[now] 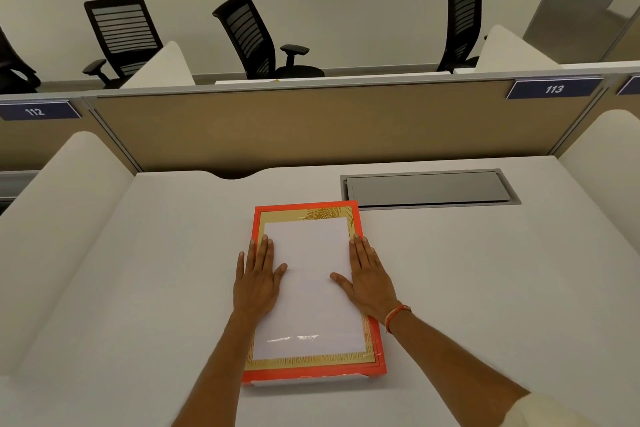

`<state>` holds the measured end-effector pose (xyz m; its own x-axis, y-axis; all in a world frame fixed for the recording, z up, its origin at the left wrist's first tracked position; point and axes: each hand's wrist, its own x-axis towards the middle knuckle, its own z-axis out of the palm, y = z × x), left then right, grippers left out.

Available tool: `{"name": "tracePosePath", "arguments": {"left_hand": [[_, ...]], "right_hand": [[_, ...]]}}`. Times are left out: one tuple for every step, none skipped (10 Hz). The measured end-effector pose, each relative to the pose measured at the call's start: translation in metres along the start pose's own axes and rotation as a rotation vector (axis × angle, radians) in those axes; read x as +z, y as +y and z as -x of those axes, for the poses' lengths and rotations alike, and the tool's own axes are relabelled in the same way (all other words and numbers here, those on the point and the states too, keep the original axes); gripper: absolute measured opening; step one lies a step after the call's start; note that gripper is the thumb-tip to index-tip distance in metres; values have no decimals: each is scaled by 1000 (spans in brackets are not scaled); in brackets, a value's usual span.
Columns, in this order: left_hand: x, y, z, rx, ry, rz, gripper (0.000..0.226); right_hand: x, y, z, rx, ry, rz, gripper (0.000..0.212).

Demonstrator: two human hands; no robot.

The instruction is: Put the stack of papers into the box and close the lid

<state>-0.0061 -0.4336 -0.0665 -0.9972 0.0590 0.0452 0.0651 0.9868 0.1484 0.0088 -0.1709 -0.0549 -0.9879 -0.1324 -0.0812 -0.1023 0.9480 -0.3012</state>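
Note:
A flat red box (377,340) with a gold inner border lies on the white desk in front of me. A white stack of papers (311,288) rests on it, inside the gold border. My left hand (258,276) lies flat with fingers spread on the stack's left edge, the outer fingers over the box's left rim. My right hand (369,272) lies flat on the stack's right edge, thumb pointing inward. Whether the red frame is the lid or the open box, I cannot tell.
A grey metal cable hatch (429,189) is set into the white desk (485,288) behind the box to the right. White curved dividers stand on both sides, a tan partition (311,125) behind. Black office chairs stand beyond it.

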Motion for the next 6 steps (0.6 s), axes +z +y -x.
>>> {"name": "tracePosePath", "arguments": {"left_hand": [[0,1,1,-5,-1,-12,80],[0,3,1,-11,-9,-31,81],[-3,10,1,-30,-25,-42,84],[-5,17,0,-33,-27,-30,87],[-9,45,-7,-26,-22,28,94],[-6,63,-11,-29,-21,44,96]], "right_hand": [[-1,-1,2,-1,10,-3,102],[-2,-2,3,-3,14,-5,102],[-5,1,2,-3,4,-24,102],[-9,4,4,-4,-9,-38,103],[-24,20,4,11,-2,-50,102],[-31,37,5,46,24,-48,100]]}}
